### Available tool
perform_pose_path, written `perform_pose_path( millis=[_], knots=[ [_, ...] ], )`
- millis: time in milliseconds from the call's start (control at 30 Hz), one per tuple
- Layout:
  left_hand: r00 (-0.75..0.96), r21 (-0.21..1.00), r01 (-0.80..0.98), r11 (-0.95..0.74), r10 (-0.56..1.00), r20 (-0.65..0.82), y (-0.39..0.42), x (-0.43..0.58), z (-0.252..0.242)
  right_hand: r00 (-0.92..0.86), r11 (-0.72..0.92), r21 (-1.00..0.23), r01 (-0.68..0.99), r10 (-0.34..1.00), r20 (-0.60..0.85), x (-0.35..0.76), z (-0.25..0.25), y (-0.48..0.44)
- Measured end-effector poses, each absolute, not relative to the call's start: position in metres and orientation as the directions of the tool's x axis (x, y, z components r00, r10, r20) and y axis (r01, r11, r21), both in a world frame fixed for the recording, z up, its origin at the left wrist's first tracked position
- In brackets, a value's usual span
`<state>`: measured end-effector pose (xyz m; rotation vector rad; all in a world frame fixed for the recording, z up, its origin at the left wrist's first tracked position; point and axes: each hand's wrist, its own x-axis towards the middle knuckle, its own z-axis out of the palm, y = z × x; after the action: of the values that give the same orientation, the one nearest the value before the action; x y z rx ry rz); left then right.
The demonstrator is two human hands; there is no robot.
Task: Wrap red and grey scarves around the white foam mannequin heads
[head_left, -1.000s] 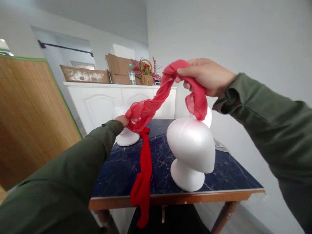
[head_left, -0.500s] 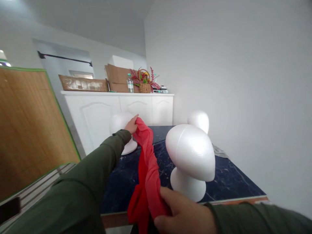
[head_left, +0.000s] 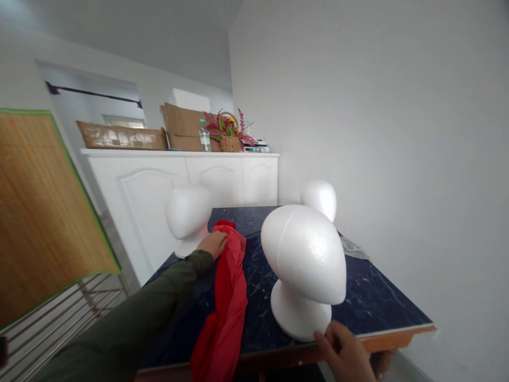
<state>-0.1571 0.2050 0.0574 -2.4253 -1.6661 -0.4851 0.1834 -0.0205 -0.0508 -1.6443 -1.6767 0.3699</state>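
A long red cloth (head_left: 231, 297) hangs in loose folds over the table and down past its front edge. The far end of it is closed in my left hand (head_left: 213, 244), with a bit of deeper red fabric bunched just beyond. In front of me stands a white foam mannequin head (head_left: 304, 252) on a round base. My right hand (head_left: 345, 351), without the cloth, is at the front right rim of that base. Its fingers are loosely curled, with a gap between thumb and fingers. Whether it touches the rim I cannot tell.
A second foam head (head_left: 187, 212) stands at the left table edge, a third (head_left: 319, 197) behind the nearest one. On the dark marbled table (head_left: 382, 297) lies a clear plastic wrapper (head_left: 353, 248). A white cabinet (head_left: 155, 191) stands behind, a metal rack (head_left: 91, 302) to the left.
My right hand has let go of the red cloth and moved right to the foam head's base. The left hand has lowered with the cloth, which now sags onto the table.
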Motion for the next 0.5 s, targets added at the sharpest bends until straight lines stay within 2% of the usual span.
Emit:
perform_pose_path(
  millis=[67, 167, 233, 300, 400, 500],
  knots=[
    [0.378, 0.079, 0.902, -0.426, 0.862, 0.337, 0.177, -0.14, 0.049, 0.299, 0.086, -0.672, 0.736, 0.849, 0.435, 0.206, -0.051, -0.008],
    [0.488, 0.176, 0.815, -0.552, 0.818, 0.305, 0.126, -0.1, 0.036, 0.302, 0.208, -0.666, 0.716, 0.768, 0.565, 0.211, -0.044, 0.012],
    [0.574, 0.408, 0.634, -0.657, 0.753, 0.32, 0.094, -0.07, 0.031, 0.193, 0.287, -0.663, 0.692, 0.811, 0.552, 0.202, -0.035, 0.02],
    [0.614, 0.597, 0.446, -0.667, 0.713, 0.339, 0.072, -0.044, 0.026, 0.086, 0.331, -0.684, 0.65, 0.862, 0.5, 0.188, -0.029, 0.023],
    [0.511, 0.769, 0.289, -0.571, 0.771, 0.381, 0.057, -0.019, 0.017, 0.051, 0.333, -0.716, 0.613, 0.888, 0.457, 0.168, -0.026, 0.016],
    [0.385, 0.787, 0.262, -0.558, 0.809, 0.445, 0.057, -0.014, 0.014, 0.065, 0.337, -0.708, 0.621, 0.878, 0.474, 0.153, -0.025, 0.003]
  ],
)
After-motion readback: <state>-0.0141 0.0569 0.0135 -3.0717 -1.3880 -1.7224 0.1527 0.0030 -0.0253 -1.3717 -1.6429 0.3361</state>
